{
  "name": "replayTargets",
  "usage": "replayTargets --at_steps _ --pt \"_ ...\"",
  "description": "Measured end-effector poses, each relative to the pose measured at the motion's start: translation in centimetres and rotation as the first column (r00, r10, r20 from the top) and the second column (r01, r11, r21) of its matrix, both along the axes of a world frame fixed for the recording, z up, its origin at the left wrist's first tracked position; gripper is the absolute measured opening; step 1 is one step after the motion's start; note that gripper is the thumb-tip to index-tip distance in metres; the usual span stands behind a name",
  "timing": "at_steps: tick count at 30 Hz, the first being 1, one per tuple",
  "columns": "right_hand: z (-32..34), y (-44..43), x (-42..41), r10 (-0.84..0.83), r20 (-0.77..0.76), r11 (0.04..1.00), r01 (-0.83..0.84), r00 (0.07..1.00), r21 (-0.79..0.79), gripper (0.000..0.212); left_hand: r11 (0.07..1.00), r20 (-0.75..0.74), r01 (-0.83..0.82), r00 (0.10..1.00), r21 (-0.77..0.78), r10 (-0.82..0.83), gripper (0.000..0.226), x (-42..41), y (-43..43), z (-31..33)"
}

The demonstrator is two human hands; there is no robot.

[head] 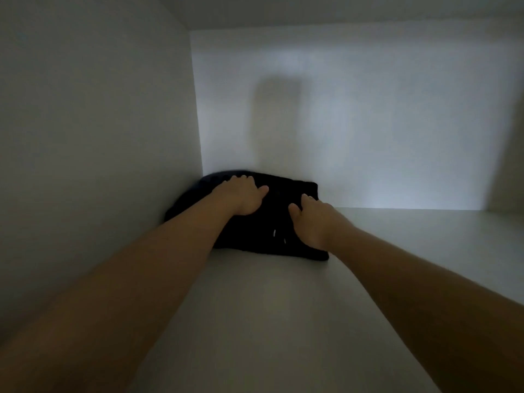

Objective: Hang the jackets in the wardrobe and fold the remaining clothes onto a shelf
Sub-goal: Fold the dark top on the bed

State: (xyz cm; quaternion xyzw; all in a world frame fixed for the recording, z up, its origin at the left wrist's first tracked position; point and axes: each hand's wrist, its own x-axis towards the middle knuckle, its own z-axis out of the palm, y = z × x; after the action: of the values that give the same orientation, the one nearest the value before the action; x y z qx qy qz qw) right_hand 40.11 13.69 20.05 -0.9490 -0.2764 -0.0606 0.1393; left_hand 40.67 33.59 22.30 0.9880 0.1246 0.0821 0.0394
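A folded black garment (pixel 272 222) lies on the white wardrobe shelf (pixel 283 307), pushed into the back left corner against the side wall. My left hand (pixel 241 195) rests flat on its top near the far edge, fingers spread. On the garment's right part my right hand (pixel 312 219) presses down, its fingers reaching toward the far right corner. Both forearms stretch in from the bottom of the view. The light is dim, so the garment's details are hard to make out.
The wardrobe's left side wall (pixel 99 137) stands close beside the garment. The back panel (pixel 368 123) rises just behind it. A wide stretch of bare shelf (pixel 425 236) extends to the right, and the compartment's top panel (pixel 312 12) is overhead.
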Motion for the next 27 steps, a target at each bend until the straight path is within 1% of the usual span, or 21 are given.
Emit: replayTargets --at_steps 3,6,8,10,12,14,17,19,22,24,27 --pt "1.5 -5.0 -4.3 -0.058 0.052 0.998 0.056 0.997 0.030 0.042 0.993 -0.047 0.118 0.992 0.000 -0.118 0.071 -3.2 -5.8 0.7" --pt "3.2 -11.3 -9.6 -0.194 0.087 0.976 0.183 0.977 0.118 0.053 0.972 -0.085 0.236 0.968 -0.002 -0.235 0.069 -7.5 -11.9 1.9" --pt "4.1 -15.8 -14.1 -0.287 0.115 0.951 0.268 0.951 0.158 0.054 0.950 -0.026 0.313 0.950 -0.007 -0.313 0.067 -11.3 -16.2 2.4" --pt "4.5 -20.0 -19.2 -0.367 0.146 0.922 0.338 0.919 0.191 0.052 0.910 0.077 0.414 0.908 -0.003 -0.412 0.063 -16.0 -20.7 2.2" --pt "4.3 -24.6 -25.2 -0.452 0.172 0.884 0.413 0.875 0.220 0.050 0.842 0.176 0.538 0.833 -0.033 -0.525 0.065 -21.8 -25.6 1.1" --pt "3.3 -29.2 -31.9 -0.549 0.156 0.825 0.502 0.822 0.257 0.048 0.748 0.257 0.659 0.739 -0.082 -0.623 0.066 -28.0 -30.3 -0.4" --pt "0.5 -36.2 -43.7 -0.690 0.082 0.702 0.637 0.719 0.318 0.051 0.548 0.330 0.809 0.587 -0.210 -0.740 0.064 -37.3 -37.5 -3.9" --pt "-2.0 -40.2 -52.0 -0.786 0.043 0.595 0.735 0.617 0.325 0.053 0.398 0.341 0.861 0.494 -0.316 -0.800 0.064 -43.0 -42.6 -6.3" --pt "-5.9 -45.3 -63.8 -0.906 -0.038 0.389 0.865 0.421 0.318 0.053 0.192 0.334 0.867 0.369 -0.459 -0.867 0.061 -50.9 -50.4 -9.9" --pt "-8.4 -48.0 -70.9 -0.952 -0.092 0.247 0.910 0.292 0.334 0.053 0.065 0.310 0.847 0.264 -0.528 -0.913 0.060 -56.1 -55.0 -11.9" --pt "-11.8 -50.8 -80.7 -0.981 -0.177 0.017 0.934 0.086 0.356 0.054 -0.075 0.246 0.803 0.091 -0.591 -0.965 0.062 -63.6 -60.8 -14.7"
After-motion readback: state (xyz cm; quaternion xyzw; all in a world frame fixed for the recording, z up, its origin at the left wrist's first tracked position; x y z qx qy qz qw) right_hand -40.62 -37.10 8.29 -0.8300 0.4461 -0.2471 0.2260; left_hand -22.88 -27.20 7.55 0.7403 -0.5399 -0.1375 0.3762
